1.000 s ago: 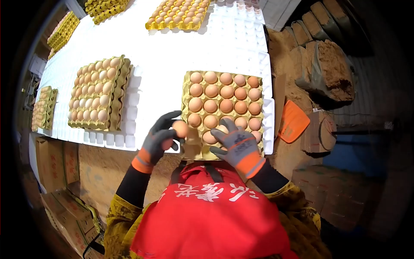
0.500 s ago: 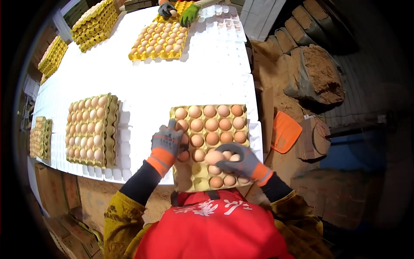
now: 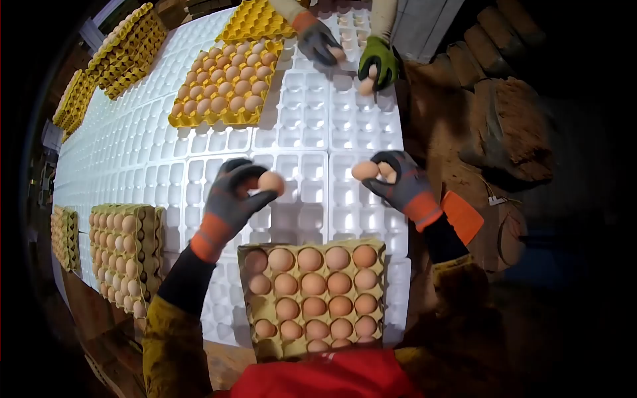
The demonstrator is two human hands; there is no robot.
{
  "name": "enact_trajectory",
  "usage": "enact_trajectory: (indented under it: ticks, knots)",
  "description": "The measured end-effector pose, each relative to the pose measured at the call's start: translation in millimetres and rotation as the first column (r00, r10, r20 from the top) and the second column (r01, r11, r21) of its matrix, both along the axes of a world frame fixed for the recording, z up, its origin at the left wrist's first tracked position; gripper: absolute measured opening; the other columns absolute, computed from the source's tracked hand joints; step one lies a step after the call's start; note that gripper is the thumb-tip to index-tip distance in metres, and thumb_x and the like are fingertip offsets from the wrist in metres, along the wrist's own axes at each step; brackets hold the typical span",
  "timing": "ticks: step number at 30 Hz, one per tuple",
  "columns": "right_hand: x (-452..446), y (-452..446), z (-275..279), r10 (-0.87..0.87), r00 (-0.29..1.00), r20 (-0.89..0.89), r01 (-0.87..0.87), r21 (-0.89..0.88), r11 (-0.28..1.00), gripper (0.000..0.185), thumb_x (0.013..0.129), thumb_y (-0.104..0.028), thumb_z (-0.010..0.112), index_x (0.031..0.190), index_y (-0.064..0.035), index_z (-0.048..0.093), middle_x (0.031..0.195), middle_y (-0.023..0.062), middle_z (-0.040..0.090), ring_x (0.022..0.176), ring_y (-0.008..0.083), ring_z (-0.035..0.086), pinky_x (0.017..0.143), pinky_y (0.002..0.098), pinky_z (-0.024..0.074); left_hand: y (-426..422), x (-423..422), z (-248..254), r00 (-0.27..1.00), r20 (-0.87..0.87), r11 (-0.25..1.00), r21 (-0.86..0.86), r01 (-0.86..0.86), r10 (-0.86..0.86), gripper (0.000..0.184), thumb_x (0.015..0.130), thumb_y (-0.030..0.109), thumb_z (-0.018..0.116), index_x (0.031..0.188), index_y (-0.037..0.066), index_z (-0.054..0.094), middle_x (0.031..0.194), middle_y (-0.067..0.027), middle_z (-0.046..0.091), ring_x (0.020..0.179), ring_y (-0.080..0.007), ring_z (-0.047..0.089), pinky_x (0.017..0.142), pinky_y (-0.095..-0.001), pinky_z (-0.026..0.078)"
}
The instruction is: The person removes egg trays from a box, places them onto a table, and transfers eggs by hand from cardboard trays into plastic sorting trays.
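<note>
My left hand [image 3: 229, 192], in a grey glove with an orange cuff, pinches a brown egg [image 3: 272, 183] above the white moulded trays [image 3: 290, 199]. Across from it my right hand [image 3: 406, 187], gloved alike, is closed around eggs [image 3: 365, 170]; at least two show at its fingers. Nearest my body lies a pulp egg tray [image 3: 271, 306] with rows of brown eggs and a few bare cups at its left side. Both hands are beyond its far edge, apart from it. Some of the right hand's palm is hidden.
Egg stacks [image 3: 123, 249] stand at the left, and yellow trays of eggs [image 3: 222, 86] lie farther back. A co-worker's grey glove [image 3: 318, 43] and green glove [image 3: 379, 63] hold eggs at the far side. Off the right edge are an orange scoop [image 3: 462, 217] and a filled sack [image 3: 511, 126].
Both hands have moved forward from the pulp tray to above the white trays, carrying eggs. The co-worker's hands have shifted right, off the yellow tray. The view has tilted and darkened.
</note>
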State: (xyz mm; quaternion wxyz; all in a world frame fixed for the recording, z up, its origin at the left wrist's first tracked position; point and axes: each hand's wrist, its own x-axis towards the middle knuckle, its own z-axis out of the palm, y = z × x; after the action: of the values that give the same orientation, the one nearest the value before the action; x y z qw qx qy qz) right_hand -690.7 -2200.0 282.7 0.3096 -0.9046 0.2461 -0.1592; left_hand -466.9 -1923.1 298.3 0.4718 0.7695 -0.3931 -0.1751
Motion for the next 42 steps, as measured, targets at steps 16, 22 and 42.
enact_trajectory:
  ticks: [16, 22, 42]
  knots:
    - [88, -51, -70, -0.253, 0.933, 0.255, 0.062, 0.577, 0.814, 0.028, 0.092, -0.018, 0.072, 0.119, -0.0142, 0.07, 0.099, 0.006, 0.067, 0.08, 0.0161, 0.065, 0.069, 0.0311, 0.0538, -162, 41, -64, 0.823, 0.566, 0.998, 0.026, -0.064, 0.038, 0.026, 0.091, 0.02, 0.067, 0.117, 0.014, 0.068, 0.125, -0.0142, 0.061, 0.102, -0.0338, 0.066, 0.082, -0.0429, 0.055]
    - [66, -77, -41, -0.359, 0.92, 0.157, 0.054, 0.856, 0.514, 0.029, 0.098, -0.02, 0.065, 0.125, -0.0103, 0.068, 0.102, 0.0044, 0.068, 0.075, 0.0143, 0.064, 0.063, 0.0297, 0.0537, -181, 42, -68, 0.892, 0.416, 0.967, -0.241, -0.082, 0.179, 0.039, 0.086, 0.005, 0.072, 0.124, 0.009, 0.065, 0.106, -0.0091, 0.066, 0.089, -0.0255, 0.066, 0.08, -0.0341, 0.054]
    - [51, -94, -96, -0.053, 0.919, 0.391, -0.012, 0.161, 0.987, 0.027, 0.094, -0.005, 0.065, 0.121, -0.0062, 0.067, 0.116, 0.0126, 0.067, 0.108, 0.0312, 0.061, 0.097, 0.0379, 0.0474, -103, 74, -117, 0.69, 0.707, 0.988, -0.107, -0.113, 0.155, 0.03, 0.086, 0.001, 0.063, 0.112, 0.01, 0.073, 0.121, -0.0129, 0.067, 0.117, -0.0357, 0.058, 0.106, -0.042, 0.043]
